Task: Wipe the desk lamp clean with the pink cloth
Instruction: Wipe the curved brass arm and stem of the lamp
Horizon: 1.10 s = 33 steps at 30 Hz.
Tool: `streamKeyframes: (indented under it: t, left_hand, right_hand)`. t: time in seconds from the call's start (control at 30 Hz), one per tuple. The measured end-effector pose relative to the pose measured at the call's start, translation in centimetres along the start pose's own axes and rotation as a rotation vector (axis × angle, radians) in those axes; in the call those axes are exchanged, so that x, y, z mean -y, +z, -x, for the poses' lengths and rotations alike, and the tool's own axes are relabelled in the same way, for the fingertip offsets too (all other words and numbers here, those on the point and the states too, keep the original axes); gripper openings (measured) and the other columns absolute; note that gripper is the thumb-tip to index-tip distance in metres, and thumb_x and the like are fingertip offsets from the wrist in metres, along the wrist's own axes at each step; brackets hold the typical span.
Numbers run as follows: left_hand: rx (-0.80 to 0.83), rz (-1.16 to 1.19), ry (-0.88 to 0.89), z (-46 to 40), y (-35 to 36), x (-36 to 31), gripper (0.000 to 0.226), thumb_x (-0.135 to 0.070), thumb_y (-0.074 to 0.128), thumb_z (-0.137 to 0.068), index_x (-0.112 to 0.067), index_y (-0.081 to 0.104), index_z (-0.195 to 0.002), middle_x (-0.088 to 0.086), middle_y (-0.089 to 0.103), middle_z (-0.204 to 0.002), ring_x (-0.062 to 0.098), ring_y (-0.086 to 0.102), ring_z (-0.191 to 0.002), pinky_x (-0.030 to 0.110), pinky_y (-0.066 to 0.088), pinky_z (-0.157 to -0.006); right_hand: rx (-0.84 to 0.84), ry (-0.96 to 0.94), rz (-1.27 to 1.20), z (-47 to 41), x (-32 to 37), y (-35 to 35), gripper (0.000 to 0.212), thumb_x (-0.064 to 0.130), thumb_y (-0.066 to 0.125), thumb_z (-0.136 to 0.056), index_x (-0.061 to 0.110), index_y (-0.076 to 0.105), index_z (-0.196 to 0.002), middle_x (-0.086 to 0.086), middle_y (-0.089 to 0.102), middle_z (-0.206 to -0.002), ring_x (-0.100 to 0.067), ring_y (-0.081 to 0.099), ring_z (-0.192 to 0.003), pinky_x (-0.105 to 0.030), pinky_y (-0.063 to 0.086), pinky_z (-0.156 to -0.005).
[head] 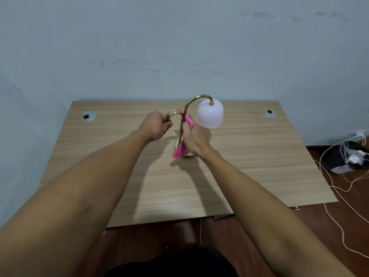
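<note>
A brass desk lamp stands in the middle of the wooden table, with a curved gold arm and a frosted white bell shade hanging at its right. My left hand grips the lamp's smaller left-hand brass loop. My right hand holds the pink cloth wrapped against the upright brass stem, cloth showing above and below my fingers. The lamp's base is mostly hidden behind the cloth and my right hand.
Two round cable grommets sit in the table's back corners. A pale wall rises right behind the table. On the floor at the right lie a dark basket and loose white cables.
</note>
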<state>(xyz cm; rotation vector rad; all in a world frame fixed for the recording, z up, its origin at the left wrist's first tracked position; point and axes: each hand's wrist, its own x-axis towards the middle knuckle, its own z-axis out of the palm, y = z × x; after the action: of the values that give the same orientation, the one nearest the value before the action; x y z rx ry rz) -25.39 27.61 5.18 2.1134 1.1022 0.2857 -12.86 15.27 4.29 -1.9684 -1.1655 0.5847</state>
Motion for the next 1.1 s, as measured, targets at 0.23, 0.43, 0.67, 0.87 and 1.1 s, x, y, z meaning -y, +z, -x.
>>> streamKeyframes:
  t: [0.23,0.43,0.67,0.87,1.1]
  left_hand:
    - [-0.004,-0.018,0.001,-0.1,0.0,0.1,0.027,-0.022,0.067,-0.094,-0.006,0.073,-0.074,0.009,0.065,-0.066,0.02,0.055,-0.06,0.027,0.037,-0.058]
    - [-0.008,-0.013,-0.002,-0.2,-0.2,0.3,0.024,-0.023,0.066,-0.094,-0.006,0.076,-0.081,0.015,0.074,-0.078,0.022,0.06,-0.068,0.026,0.04,-0.064]
    - [-0.007,-0.011,-0.015,-0.5,-0.2,0.4,0.023,-0.025,0.066,-0.093,-0.008,0.076,-0.081,0.014,0.076,-0.081,0.03,0.07,-0.081,0.032,0.051,-0.072]
    - [-0.002,0.003,-0.009,-0.4,-0.2,0.4,0.023,-0.022,0.065,-0.094,-0.004,0.075,-0.082,0.016,0.076,-0.082,0.03,0.07,-0.083,0.035,0.053,-0.076]
    - [0.002,-0.012,0.008,-0.4,-0.1,0.5,0.023,-0.023,0.064,-0.095,-0.011,0.074,-0.078,0.016,0.075,-0.08,0.023,0.061,-0.069,0.027,0.042,-0.067]
  right_hand:
    - [-0.081,0.306,-0.708,-0.7,5.2,-1.3,0.049,0.04,0.045,-0.089,0.007,0.072,-0.111,-0.019,0.065,-0.097,-0.018,0.053,-0.09,-0.036,0.041,-0.079]
    - [-0.199,0.462,-1.29,-1.6,5.4,-5.5,0.031,0.031,0.05,-0.092,0.003,0.058,-0.105,-0.013,0.06,-0.087,-0.025,0.058,-0.075,-0.041,0.048,-0.082]
    - [-0.317,0.361,-0.993,-0.8,5.9,-4.1,0.042,0.032,0.043,-0.097,0.009,0.078,-0.101,-0.002,0.074,-0.09,-0.019,0.064,-0.083,-0.032,0.046,-0.079]
    - [-0.082,0.074,-0.093,1.5,4.3,-1.6,0.037,0.03,0.032,-0.105,0.023,0.064,-0.124,0.009,0.051,-0.07,-0.006,0.049,-0.067,-0.025,0.037,-0.063]
    - [-0.298,0.424,-0.522,1.1,1.6,-1.8,0.042,0.042,0.027,-0.096,0.018,0.053,-0.073,-0.001,0.058,-0.076,-0.026,0.059,-0.079,-0.036,0.045,-0.07]
